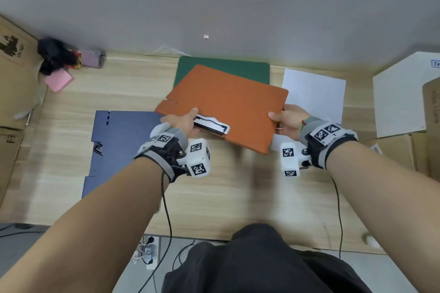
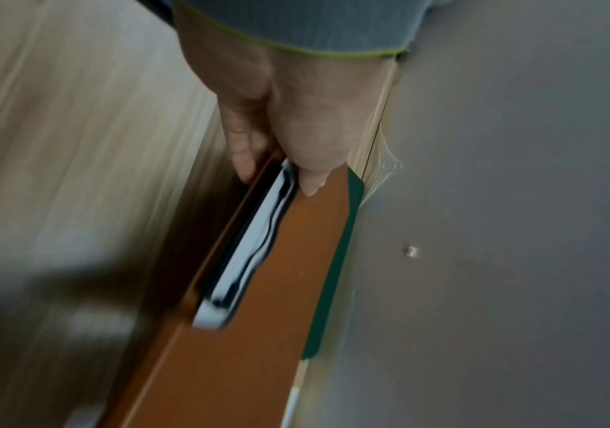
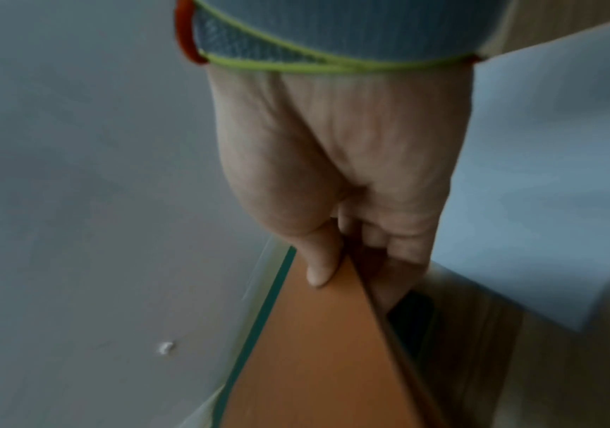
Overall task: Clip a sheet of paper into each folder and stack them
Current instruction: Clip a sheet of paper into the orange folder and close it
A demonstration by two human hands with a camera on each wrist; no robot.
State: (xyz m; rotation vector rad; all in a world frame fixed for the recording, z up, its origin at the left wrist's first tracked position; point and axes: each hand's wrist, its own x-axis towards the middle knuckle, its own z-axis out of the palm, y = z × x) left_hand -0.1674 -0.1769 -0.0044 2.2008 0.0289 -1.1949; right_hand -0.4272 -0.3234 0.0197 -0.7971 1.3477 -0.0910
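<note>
An orange folder (image 1: 228, 104) is held above the wooden table, tilted, partly over a green folder (image 1: 223, 68) lying at the back. My left hand (image 1: 183, 122) grips its near-left edge beside the white and black clip (image 1: 210, 125), thumb on top. My right hand (image 1: 285, 120) pinches its right edge, thumb on top and fingers beneath. The left wrist view shows the orange folder (image 2: 259, 333), the clip (image 2: 252, 246) and a strip of the green folder (image 2: 332, 275). The right wrist view shows the orange folder (image 3: 307, 353). A blue folder (image 1: 119, 147) lies open at the left. White paper (image 1: 314, 95) lies at the right.
Cardboard boxes (image 1: 16, 83) stand along the left edge, and a white box (image 1: 404, 97) and brown carton (image 1: 431, 104) on the right. A pink pad (image 1: 59, 79) and dark clutter (image 1: 57, 53) sit at the back left. A grey wall (image 1: 214, 2) rises behind the table.
</note>
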